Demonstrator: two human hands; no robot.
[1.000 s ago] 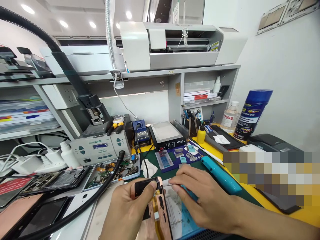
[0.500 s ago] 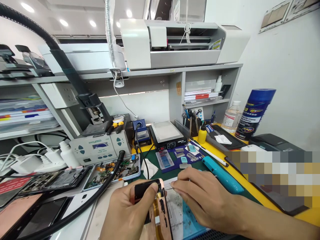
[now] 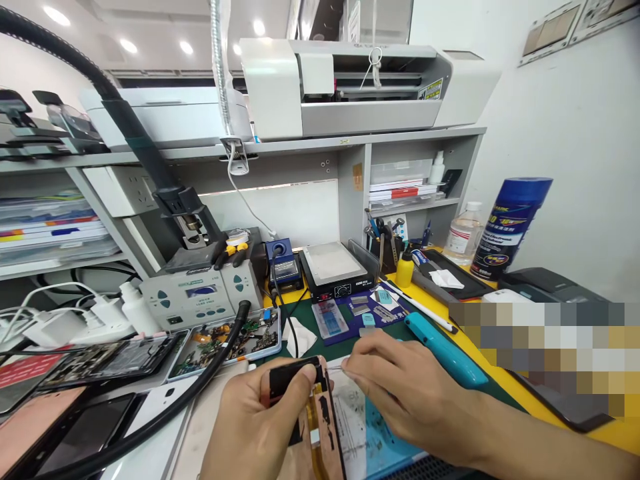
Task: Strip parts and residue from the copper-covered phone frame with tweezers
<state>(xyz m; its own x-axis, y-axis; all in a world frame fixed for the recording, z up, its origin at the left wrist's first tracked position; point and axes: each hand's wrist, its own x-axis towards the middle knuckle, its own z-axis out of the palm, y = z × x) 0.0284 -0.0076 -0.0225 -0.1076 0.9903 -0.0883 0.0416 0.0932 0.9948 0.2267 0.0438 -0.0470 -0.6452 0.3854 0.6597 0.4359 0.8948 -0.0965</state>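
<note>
My left hand (image 3: 260, 417) is closed around a phone screen (image 3: 333, 420), its copper-coloured back facing up. An orange flex cable (image 3: 316, 437) runs down that back, and a black piece lies under my thumb near the top. Close to the screen's upper right corner, my right hand (image 3: 405, 387) is pinched, fingertips together. From its fingertips a thin, pin-like tool (image 3: 338, 368) points at the screen's edge; most of it is hidden. Beneath my right hand lies a white and blue work pad (image 3: 353, 427) with dark smudges.
A turquoise tool (image 3: 445, 350) lies beside my right hand. Ahead stand a hot plate (image 3: 335, 263) and a soldering station (image 3: 284, 267). On the left are a tray of circuit parts (image 3: 273, 340), several phones and a black hose (image 3: 200, 383) crossing low. A spray can (image 3: 510, 227) stands right.
My right fingertips have shifted very slightly beside the screen's corner, and the thin tool shows a little more clearly. My left hand holds the screen almost unmoved.
</note>
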